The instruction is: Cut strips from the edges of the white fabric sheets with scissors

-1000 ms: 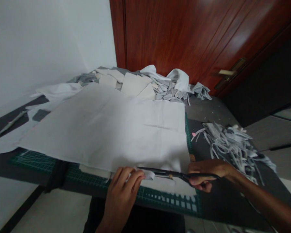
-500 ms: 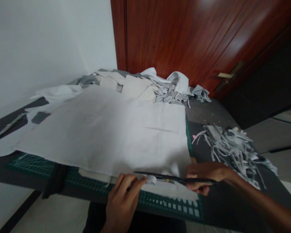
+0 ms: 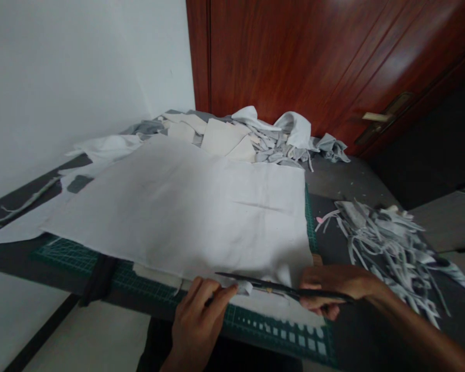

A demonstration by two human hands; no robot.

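Note:
A large white cloth [image 3: 201,206] lies spread over a green cutting mat [image 3: 70,256]. At its near edge my right hand [image 3: 325,292] is closed around the handles of black scissors [image 3: 269,285], whose blades point left along the cloth's edge. My left hand [image 3: 201,315] pinches the near edge of the cloth by the scissor tips, where a narrow strip curls up beside the blades. Another pale cloth piece [image 3: 287,305] lies under the scissors on the mat.
Grey fabric strips [image 3: 383,237] are heaped on the right of the dark table [image 3: 333,178]. Cream and grey scraps [image 3: 225,137] line the back. White offcuts [image 3: 31,219] lie at the left. A wooden door [image 3: 279,57] and a white wall [image 3: 81,67] stand behind.
The whole view has shifted slightly, so things appear a little farther right. Both hands keep their places at the cloth's near edge, and the scissor blades look slightly closer together.

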